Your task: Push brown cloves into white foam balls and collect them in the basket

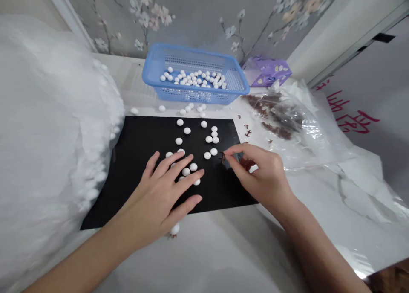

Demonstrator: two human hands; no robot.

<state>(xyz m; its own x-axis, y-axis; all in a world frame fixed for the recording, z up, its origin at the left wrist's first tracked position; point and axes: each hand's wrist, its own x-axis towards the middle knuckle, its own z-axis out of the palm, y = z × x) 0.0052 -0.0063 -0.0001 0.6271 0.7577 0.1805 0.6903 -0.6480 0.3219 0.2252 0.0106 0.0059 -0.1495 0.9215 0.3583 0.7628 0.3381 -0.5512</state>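
My left hand [169, 182] lies with fingers spread over several small white balls [186, 172] on a black mat [140, 135]. Some of those balls are partly hidden under its fingers. At the mat's right side, my right hand [258, 165] pinches a small brown forked piece [222, 158] between thumb and forefinger. More white balls lie loose between the two hands and toward the mat's far edge. Below my left thumb, a white ball [174, 229] with a reddish-brown piece under it rests on the white table.
Behind the mat stands a blue basket [194, 94] holding many white balls. A big bag of white balls [47, 114] bulges at the left. Clear plastic bags [306, 143] with brown pieces lie at the right, near a purple tissue pack [271, 73]. Loose brown pieces [247, 133] are scattered beside the mat.
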